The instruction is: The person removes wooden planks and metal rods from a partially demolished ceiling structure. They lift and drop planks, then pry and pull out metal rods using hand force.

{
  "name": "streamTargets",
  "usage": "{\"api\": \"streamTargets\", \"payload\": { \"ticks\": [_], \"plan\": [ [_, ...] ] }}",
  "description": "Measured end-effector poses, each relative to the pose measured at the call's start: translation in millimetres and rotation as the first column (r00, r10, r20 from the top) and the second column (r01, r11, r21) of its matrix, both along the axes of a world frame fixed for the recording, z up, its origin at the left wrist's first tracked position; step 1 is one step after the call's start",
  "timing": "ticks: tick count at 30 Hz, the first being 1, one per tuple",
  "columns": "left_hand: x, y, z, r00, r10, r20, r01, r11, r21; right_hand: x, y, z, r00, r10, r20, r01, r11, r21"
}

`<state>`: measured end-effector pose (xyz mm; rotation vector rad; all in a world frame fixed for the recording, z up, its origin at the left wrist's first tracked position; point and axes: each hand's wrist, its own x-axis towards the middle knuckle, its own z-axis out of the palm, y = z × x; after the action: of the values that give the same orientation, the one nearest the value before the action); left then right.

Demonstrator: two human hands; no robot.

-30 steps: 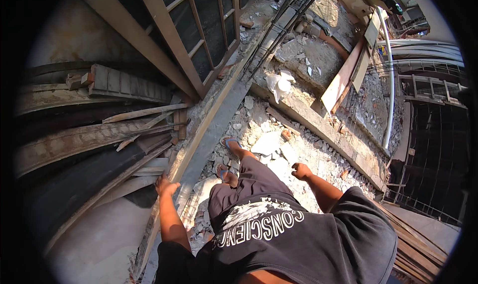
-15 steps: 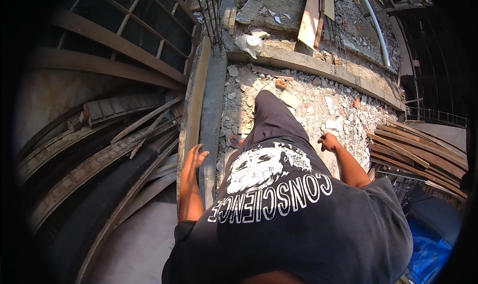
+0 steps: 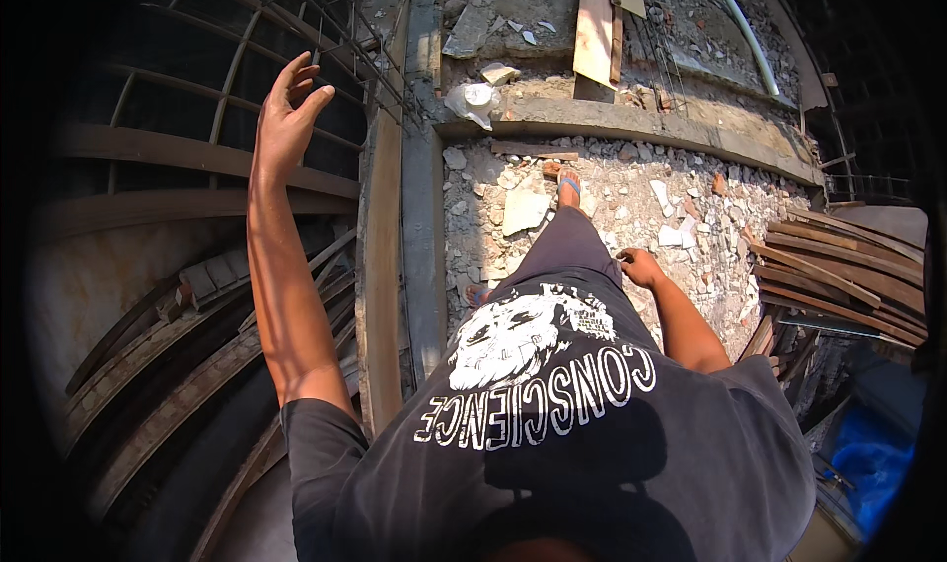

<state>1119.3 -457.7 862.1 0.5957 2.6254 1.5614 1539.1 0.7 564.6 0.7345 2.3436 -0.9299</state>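
Note:
My left hand point(image 3: 291, 118) is raised out to the left with its fingers apart, holding nothing. Behind it are vertical steel rebars point(image 3: 345, 30) and a dark window-like grid frame point(image 3: 232, 99); whether the fingers touch a bar I cannot tell. My right hand point(image 3: 643, 267) hangs low beside my dark trousers point(image 3: 562, 251), fingers curled in. Whatever it may hold is hidden or too small to name. My forward foot in a blue sandal point(image 3: 569, 184) is on the rubble point(image 3: 631, 192), close to a pale flat slab piece point(image 3: 525, 211).
A low concrete beam point(image 3: 612, 123) crosses ahead, with a white plastic bag point(image 3: 473, 102) at its left end. To the left runs a concrete ledge point(image 3: 424, 237) with a wooden plank point(image 3: 381, 286). Stacked boards point(image 3: 838, 266) lie at right; a blue tarp point(image 3: 868, 468) is below them.
My left hand has risen from beside the plank, going forward and left. One leg has stepped forward, bringing its sandalled foot into view. My right hand has shifted slightly back toward the trousers.

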Motion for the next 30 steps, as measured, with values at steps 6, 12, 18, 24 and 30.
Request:
{"api": "streamTargets", "payload": {
  "ticks": [6,12,18,24,30],
  "plan": [
    [-112,108,31,0.864,0.420,-0.279,-0.460,0.883,-0.094,-11,90,-40,0.960,-0.265,0.088,0.279,0.928,-0.245],
    [-155,163,-40,0.729,0.517,-0.448,-0.651,0.725,-0.223,-17,225,-98,0.861,-0.472,0.192,0.509,0.804,-0.309],
    [-21,200,-195,0.661,0.747,0.075,-0.570,0.565,-0.597,-106,383,-103,0.913,-0.117,0.391,0.132,0.991,-0.013],
    [88,246,-232,0.494,0.712,0.499,0.186,0.473,-0.861,-338,441,-67,0.986,-0.145,-0.087,0.152,0.985,0.079],
    [-5,253,-270,0.359,0.848,0.389,-0.294,0.498,-0.816,-544,396,-21,0.986,0.000,-0.167,-0.056,0.942,-0.331]
  ]
}}
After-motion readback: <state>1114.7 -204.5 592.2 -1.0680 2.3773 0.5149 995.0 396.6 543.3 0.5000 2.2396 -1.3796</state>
